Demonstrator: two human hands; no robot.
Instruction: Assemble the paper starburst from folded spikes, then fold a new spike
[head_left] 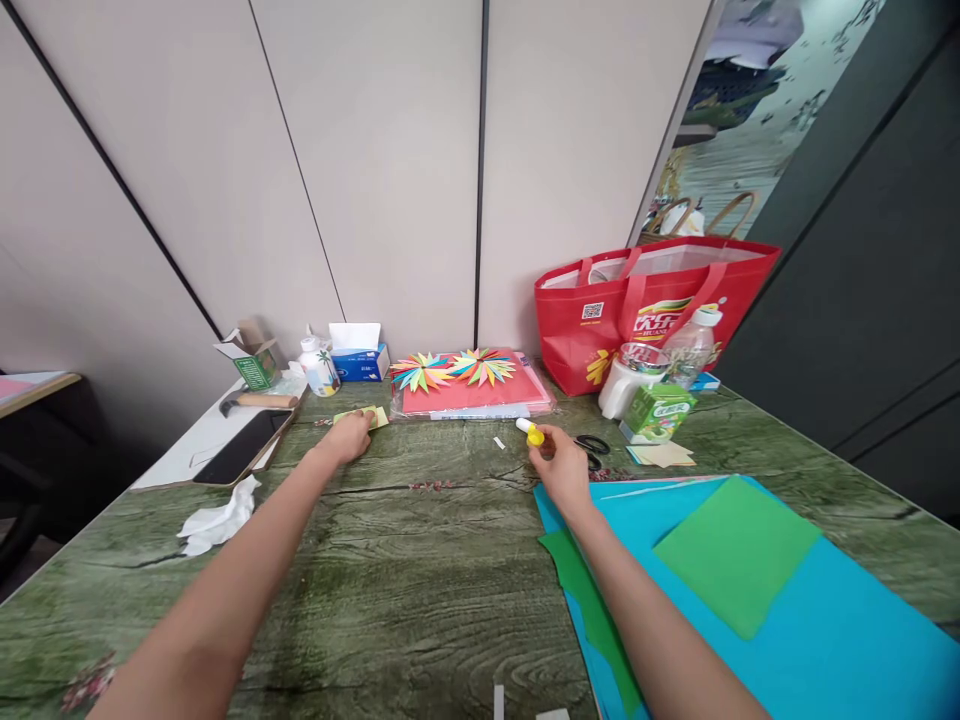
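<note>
My right hand (561,468) pinches a small glue stick (525,427), white at its end with a yellow part near my fingers. Black-handled scissors (592,446) lie just beyond that hand, partly hidden by it. On the left, my left hand (351,436) has its fingers closed over pale yellow paper (379,417) lying on the table. Between the hands lies a tiny white scrap (499,442). Two multicoloured folded-paper stars (422,372) rest on a pack of red paper (450,402) at the back.
Blue sheets (840,620) with a green square (739,555) cover the right side. Behind them stand a green box (657,413), white mug (626,388), bottle (690,348) and red bag (574,335). At left are a crumpled tissue (219,515), phone (244,447), hammer (259,400) and tissue box (360,363).
</note>
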